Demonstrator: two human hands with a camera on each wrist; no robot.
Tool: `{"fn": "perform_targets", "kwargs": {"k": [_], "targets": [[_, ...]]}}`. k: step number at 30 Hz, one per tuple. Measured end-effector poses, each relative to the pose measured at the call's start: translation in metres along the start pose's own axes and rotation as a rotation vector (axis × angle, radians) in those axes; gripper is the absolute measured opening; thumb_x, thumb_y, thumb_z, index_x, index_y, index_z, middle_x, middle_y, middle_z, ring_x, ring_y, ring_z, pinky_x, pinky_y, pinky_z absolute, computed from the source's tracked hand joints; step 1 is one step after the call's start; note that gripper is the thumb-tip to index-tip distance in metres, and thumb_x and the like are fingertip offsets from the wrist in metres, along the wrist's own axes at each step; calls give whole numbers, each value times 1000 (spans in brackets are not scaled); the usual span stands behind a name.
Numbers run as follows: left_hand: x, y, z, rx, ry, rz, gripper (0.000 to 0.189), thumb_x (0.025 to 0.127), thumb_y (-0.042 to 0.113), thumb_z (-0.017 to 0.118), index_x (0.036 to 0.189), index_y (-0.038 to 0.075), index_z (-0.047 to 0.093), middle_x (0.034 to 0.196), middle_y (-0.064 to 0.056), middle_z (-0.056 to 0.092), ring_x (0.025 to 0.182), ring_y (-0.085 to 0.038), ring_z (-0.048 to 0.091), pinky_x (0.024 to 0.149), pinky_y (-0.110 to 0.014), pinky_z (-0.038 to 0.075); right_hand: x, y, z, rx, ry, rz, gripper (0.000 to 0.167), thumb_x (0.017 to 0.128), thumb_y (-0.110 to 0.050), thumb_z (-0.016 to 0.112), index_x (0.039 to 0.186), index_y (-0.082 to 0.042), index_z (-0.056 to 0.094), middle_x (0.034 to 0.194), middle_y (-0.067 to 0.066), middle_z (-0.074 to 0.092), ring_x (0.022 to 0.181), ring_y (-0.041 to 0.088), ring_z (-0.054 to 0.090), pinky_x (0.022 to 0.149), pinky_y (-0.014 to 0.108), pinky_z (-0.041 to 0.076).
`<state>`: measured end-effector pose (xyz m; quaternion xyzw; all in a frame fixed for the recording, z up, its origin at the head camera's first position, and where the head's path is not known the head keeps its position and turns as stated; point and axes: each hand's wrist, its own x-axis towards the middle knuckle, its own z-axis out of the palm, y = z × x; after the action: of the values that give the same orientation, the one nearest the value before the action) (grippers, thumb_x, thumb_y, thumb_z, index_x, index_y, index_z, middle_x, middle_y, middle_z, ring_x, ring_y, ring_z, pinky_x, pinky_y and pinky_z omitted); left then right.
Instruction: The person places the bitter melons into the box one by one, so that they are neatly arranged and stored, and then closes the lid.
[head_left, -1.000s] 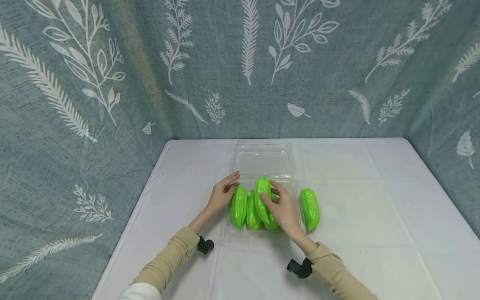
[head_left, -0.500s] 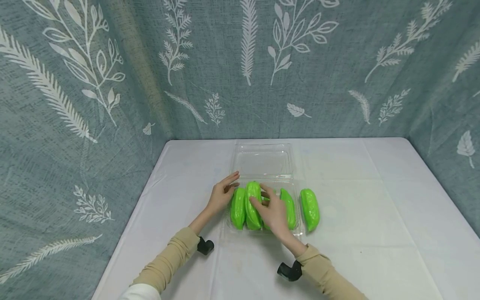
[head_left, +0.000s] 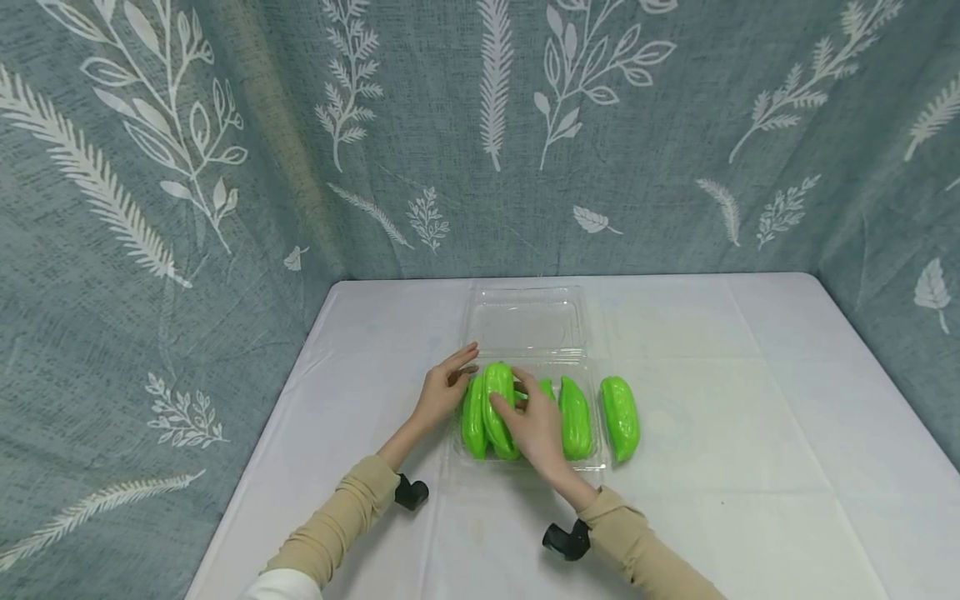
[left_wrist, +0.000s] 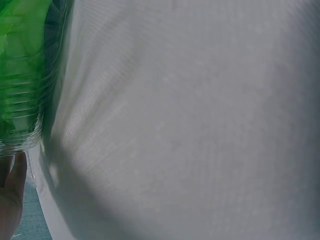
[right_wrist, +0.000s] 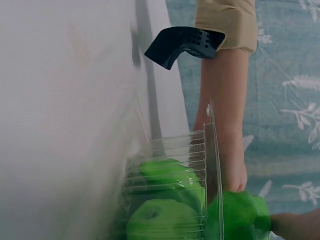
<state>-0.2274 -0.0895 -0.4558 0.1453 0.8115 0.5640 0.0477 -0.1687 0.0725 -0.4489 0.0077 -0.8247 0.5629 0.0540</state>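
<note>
My right hand [head_left: 534,417] pinches a shiny green, elongated fruit-like piece [head_left: 497,425] between thumb and fingers. This piece sits higher than the others, leaning by the leftmost green piece [head_left: 472,421] in a clear plastic clamshell box [head_left: 596,464]. Another green piece [head_left: 575,421] lies at the box's right side; more green is partly hidden behind my right hand. My left hand [head_left: 441,392] rests at the box's left rim with its fingers extended. The right wrist view shows the held green piece [right_wrist: 237,215] above the rim; the left wrist view catches my fingertips at the box's ribbed wall [left_wrist: 30,115].
The box's clear lid [head_left: 528,321] lies folded back behind it. One more green piece [head_left: 620,419] lies on the white tablecloth [head_left: 735,417] just right of the box. A patterned grey-green curtain [head_left: 450,108] stands behind the table and at both sides.
My right hand has moved left with the green piece, toward the leftmost one, uncovering the piece at the box's right side. My left hand has stayed at the rim.
</note>
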Motion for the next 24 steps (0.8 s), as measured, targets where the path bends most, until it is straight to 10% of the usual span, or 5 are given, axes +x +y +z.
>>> {"fn": "perform_targets", "kwargs": {"k": [20, 24], "targets": [[-1, -5, -2, -10, -12, -8, 42, 91, -14, 41, 133, -13, 44, 149, -22, 36, 120, -42, 53, 107, -44, 44, 2, -4, 17, -182, 94, -24, 53, 87, -30, 67, 126, 5, 56, 110, 19, 66, 78, 21, 63, 65, 28, 55], [5, -24, 1, -9, 10, 12, 43, 91, -14, 42, 133, -11, 45, 149, -20, 38, 119, -41, 55, 105, -42, 46, 3, -3, 20, -209, 115, -18, 54, 86, -31, 67, 124, 6, 57, 105, 21, 64, 72, 18, 58, 60, 25, 50]]}}
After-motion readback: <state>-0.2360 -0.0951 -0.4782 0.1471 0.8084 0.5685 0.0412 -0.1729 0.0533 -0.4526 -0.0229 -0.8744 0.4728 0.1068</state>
